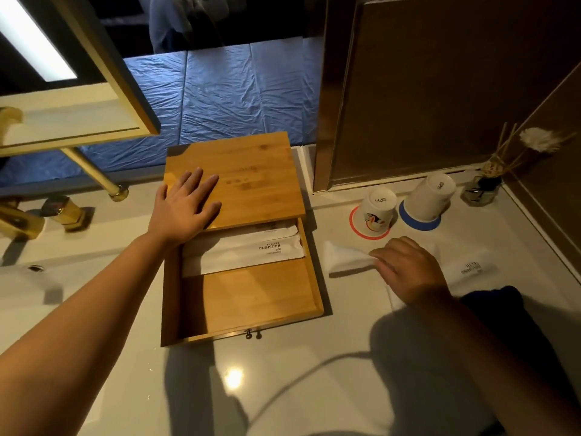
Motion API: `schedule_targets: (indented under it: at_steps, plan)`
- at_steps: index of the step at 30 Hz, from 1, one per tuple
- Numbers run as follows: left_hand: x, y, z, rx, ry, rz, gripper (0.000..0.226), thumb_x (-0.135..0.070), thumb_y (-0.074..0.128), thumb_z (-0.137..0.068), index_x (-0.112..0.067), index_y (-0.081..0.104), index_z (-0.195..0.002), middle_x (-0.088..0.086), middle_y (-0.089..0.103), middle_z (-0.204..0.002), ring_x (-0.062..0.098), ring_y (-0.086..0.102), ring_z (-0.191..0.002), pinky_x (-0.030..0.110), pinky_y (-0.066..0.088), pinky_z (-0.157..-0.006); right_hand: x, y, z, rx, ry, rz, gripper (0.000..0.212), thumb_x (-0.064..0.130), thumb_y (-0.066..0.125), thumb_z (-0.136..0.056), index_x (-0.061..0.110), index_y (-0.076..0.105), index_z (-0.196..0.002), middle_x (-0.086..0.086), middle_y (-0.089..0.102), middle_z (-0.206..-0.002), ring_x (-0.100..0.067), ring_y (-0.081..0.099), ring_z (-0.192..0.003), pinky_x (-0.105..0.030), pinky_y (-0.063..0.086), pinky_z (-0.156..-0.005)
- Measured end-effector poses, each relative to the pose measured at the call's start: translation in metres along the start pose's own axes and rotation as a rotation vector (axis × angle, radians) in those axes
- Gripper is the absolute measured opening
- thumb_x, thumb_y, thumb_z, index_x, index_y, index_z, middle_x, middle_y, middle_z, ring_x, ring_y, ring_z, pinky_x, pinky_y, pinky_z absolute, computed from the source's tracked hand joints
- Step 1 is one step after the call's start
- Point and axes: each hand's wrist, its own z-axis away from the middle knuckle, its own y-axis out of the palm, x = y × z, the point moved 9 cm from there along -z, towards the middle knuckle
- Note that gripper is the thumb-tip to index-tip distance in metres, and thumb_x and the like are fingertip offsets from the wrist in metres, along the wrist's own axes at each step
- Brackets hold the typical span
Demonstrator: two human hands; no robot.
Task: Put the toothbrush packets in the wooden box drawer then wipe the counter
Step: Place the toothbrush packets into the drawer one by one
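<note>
The wooden box point(251, 171) stands on the white counter point(314, 372) with its drawer point(251, 300) pulled out toward me. Two white toothbrush packets point(251, 250) lie at the back of the drawer, partly under the box top. My left hand point(185, 206) rests flat on the box top, fingers spread. My right hand point(405, 265) lies on a white toothbrush packet point(345, 259) on the counter to the right of the drawer, fingers closing on it. Another white packet point(471, 269) shows just past that hand. A dark blue cloth point(503, 313) lies beside my right forearm.
Two upside-down paper cups point(377, 212) point(430, 196) stand on round coasters behind the packets. A reed diffuser point(484, 190) sits in the back right corner. Gold taps point(63, 212) and the sink are at the left. A brown wall panel rises behind the cups.
</note>
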Motion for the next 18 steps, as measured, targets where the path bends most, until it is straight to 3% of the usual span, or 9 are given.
schedule_targets:
  at_steps: [3, 6, 9, 13, 18]
  plan:
    - [0.0, 0.001, 0.0, 0.002, 0.001, 0.004, 0.064, -0.064, 0.019, -0.086, -0.04, 0.016, -0.146, 0.0, 0.013, -0.159, 0.02, 0.008, -0.147, 0.052, 0.007, -0.114, 0.04, -0.03, 0.003, -0.227, -0.088, -0.103, 0.021, 0.006, 0.07, -0.078, 0.006, 0.07, -0.098, -0.014, 0.07, -0.086, -0.029, 0.065, -0.082, -0.041, 0.057, -0.073]
    - [0.0, 0.001, 0.0, -0.004, 0.006, 0.008, 0.064, -0.063, 0.02, -0.086, -0.04, 0.017, -0.146, 0.001, 0.014, -0.159, 0.021, 0.009, -0.147, 0.052, 0.007, -0.114, 0.106, -0.054, 0.004, -0.377, -0.247, -0.172, 0.022, 0.014, 0.057, -0.083, 0.008, 0.069, -0.1, -0.011, 0.069, -0.082, -0.023, 0.063, -0.077, -0.032, 0.055, -0.068]
    - [0.0, -0.001, 0.0, -0.007, 0.006, 0.014, 0.064, -0.063, 0.02, -0.086, -0.039, 0.019, -0.145, 0.001, 0.014, -0.159, 0.021, 0.009, -0.147, 0.052, 0.007, -0.114, 0.179, -0.047, 0.004, -0.324, -0.394, -0.225, 0.027, 0.015, 0.052, -0.083, 0.011, 0.068, -0.104, -0.008, 0.069, -0.088, -0.018, 0.059, -0.086, -0.028, 0.052, -0.074]
    - [-0.001, -0.002, 0.001, -0.003, 0.007, 0.024, 0.064, -0.062, 0.021, -0.086, -0.039, 0.018, -0.145, 0.001, 0.014, -0.159, 0.021, 0.008, -0.147, 0.053, 0.007, -0.115, 0.248, -0.007, 0.008, -0.141, -0.552, -0.165, 0.029, 0.012, 0.065, -0.077, 0.011, 0.066, -0.106, -0.008, 0.068, -0.09, -0.022, 0.062, -0.083, -0.03, 0.056, -0.06]
    - [-0.002, -0.002, 0.001, -0.001, 0.003, 0.029, 0.063, -0.061, 0.021, -0.086, -0.04, 0.018, -0.145, 0.0, 0.013, -0.159, 0.02, 0.008, -0.147, 0.052, 0.006, -0.115, 0.245, 0.026, -0.015, -0.068, -0.401, -0.108, 0.03, 0.01, 0.08, -0.061, 0.017, 0.072, -0.09, -0.001, 0.066, -0.074, -0.018, 0.06, -0.07, -0.024, 0.049, -0.05]
